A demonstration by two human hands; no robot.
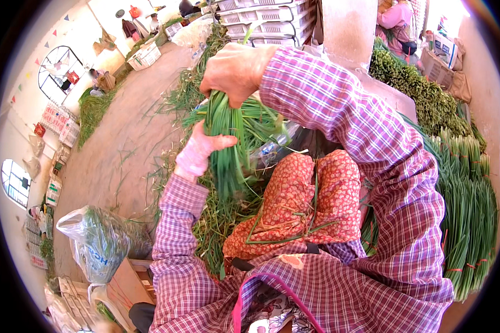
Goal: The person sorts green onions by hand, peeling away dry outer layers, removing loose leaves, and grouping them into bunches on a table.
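Observation:
A bunch of long green chives (228, 125) hangs upright in front of me, its lower end blurred. My right hand (233, 69) is closed around its upper part from above, and a bit of stalk sticks up over the knuckles. Lower down, my left hand (200, 147) has its thumb across the front of the bunch; the other fingers are mostly hidden behind the leaves. A pale wrap covers the left wrist. Loose chives (261, 125) lie just beyond the bunch, beside some clear plastic. Patterned red cloth (294, 194) covers my knees.
Tied bundles of green stalks (466, 222) are stacked on my right. Plant scraps (208, 222) litter the floor on my left, near a filled plastic bag (100, 238). White crates (266, 25) stand ahead by a pillar (347, 33). A person in pink (397, 22) is at far right.

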